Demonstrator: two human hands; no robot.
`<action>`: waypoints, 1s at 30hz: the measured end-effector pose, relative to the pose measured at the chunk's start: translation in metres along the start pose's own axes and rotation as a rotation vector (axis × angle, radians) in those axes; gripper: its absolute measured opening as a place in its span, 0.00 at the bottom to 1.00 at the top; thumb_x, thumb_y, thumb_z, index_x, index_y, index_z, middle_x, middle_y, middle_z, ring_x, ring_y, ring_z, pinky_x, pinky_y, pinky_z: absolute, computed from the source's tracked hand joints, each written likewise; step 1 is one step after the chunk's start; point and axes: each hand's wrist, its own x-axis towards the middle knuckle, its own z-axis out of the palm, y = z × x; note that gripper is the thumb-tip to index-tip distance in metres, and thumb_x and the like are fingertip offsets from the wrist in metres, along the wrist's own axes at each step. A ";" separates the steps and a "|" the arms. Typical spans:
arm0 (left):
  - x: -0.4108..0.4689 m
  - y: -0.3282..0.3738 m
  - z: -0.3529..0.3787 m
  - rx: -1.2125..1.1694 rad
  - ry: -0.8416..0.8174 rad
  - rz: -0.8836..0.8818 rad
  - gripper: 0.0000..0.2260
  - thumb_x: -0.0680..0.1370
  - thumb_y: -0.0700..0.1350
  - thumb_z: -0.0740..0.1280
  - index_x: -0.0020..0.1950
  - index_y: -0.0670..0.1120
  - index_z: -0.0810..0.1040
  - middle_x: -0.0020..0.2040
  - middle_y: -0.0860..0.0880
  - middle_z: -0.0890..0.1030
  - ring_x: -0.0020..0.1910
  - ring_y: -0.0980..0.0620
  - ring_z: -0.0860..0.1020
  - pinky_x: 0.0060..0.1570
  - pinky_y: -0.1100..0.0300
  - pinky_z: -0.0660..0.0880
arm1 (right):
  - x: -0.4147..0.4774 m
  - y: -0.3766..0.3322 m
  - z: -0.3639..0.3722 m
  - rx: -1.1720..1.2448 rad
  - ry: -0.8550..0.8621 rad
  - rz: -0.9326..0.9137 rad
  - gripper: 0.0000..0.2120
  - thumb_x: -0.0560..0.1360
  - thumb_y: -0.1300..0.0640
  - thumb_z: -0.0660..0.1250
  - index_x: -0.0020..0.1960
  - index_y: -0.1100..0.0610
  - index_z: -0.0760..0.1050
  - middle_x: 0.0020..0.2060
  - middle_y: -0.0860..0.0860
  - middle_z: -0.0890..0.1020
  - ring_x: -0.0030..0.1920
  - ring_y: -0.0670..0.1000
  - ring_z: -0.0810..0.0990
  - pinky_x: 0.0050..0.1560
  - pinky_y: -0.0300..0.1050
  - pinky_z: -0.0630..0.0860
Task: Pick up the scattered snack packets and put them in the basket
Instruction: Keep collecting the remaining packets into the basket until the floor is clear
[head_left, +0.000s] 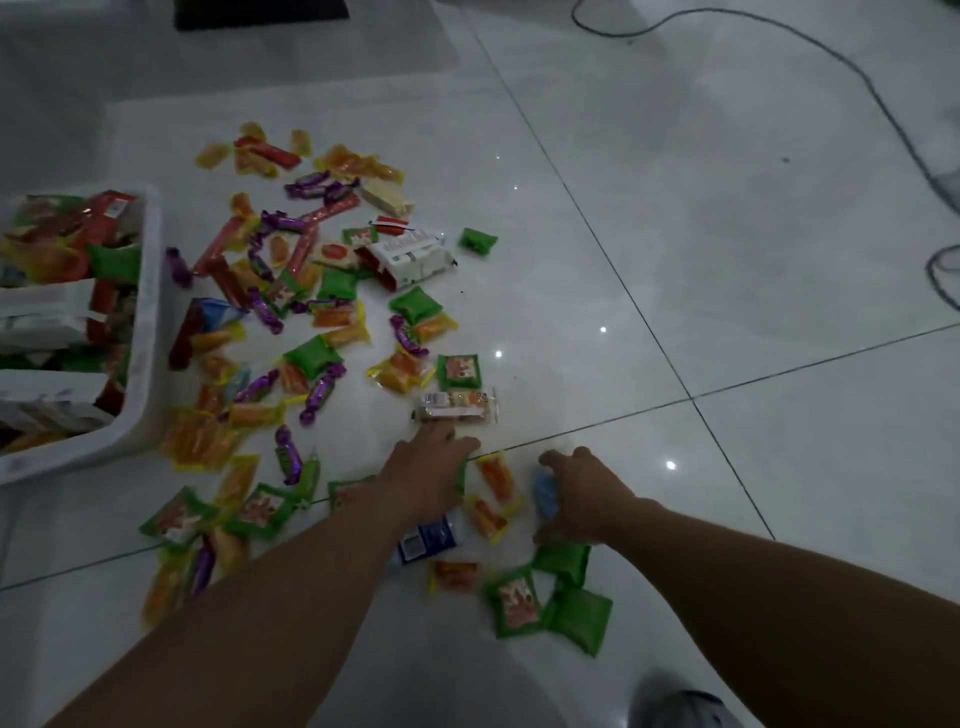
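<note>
Starting at the left, your white basket (149, 338) sits on the tiled floor (675, 260), already holding packets; just right of it the snack packets (415, 305) lie scattered from far to near; your left hand (426, 473) reaches over them with fingers stretched out, tips just short of a clear-wrapped packet (457, 408); your right hand (584, 496) curls its fingers round a pale blue packet (543, 496); green packets (576, 610) lie just near of it; a dark cable (878, 104) trails far right.

Packets (311, 291) crowd left, bare floor (727, 260) right
</note>
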 end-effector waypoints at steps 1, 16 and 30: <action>0.001 -0.004 0.001 0.011 0.014 0.004 0.30 0.75 0.45 0.69 0.74 0.51 0.62 0.67 0.44 0.64 0.68 0.44 0.63 0.57 0.49 0.71 | 0.002 0.001 0.005 -0.019 0.022 -0.020 0.34 0.68 0.48 0.75 0.69 0.55 0.66 0.60 0.57 0.70 0.60 0.57 0.72 0.57 0.48 0.75; -0.018 -0.034 -0.026 -0.565 0.370 -0.197 0.11 0.75 0.38 0.69 0.56 0.47 0.75 0.49 0.47 0.76 0.48 0.46 0.76 0.43 0.61 0.70 | 0.029 -0.044 -0.033 0.510 0.413 -0.019 0.14 0.67 0.56 0.77 0.48 0.58 0.77 0.40 0.52 0.79 0.41 0.52 0.78 0.39 0.44 0.75; -0.076 -0.096 -0.113 -0.620 0.791 -0.404 0.12 0.76 0.38 0.69 0.50 0.53 0.72 0.41 0.44 0.77 0.34 0.48 0.75 0.35 0.50 0.75 | 0.043 -0.188 -0.078 0.859 0.404 -0.229 0.12 0.67 0.62 0.78 0.48 0.58 0.79 0.45 0.57 0.82 0.47 0.57 0.82 0.51 0.56 0.80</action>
